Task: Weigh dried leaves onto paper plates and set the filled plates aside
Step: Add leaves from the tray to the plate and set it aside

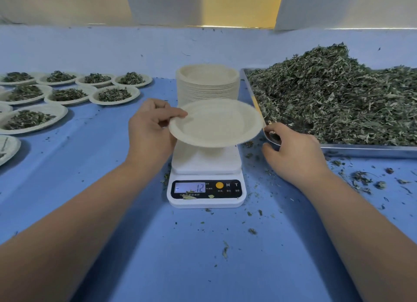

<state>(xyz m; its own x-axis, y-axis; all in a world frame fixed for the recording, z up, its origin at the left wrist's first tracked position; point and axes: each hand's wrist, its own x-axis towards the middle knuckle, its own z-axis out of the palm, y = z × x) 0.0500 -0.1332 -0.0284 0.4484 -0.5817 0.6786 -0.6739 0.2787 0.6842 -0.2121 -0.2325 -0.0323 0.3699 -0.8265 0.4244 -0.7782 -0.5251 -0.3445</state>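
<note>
My left hand (151, 125) pinches the left rim of an empty paper plate (215, 123) and holds it just above the white scale (205, 164), whose display reads 12 with a minus sign. My right hand (291, 148) hovers by the plate's right rim at the near left corner of the steel tray (361, 147), fingers curled and holding nothing. A big heap of dried leaves (334, 94) fills that tray. Behind the scale stands a tall stack of empty plates (207, 83).
Several filled plates (112, 95) lie in rows on the blue table at the left. Loose leaf crumbs (363, 180) are scattered to the right of the scale and in front of it. A wall runs along the back.
</note>
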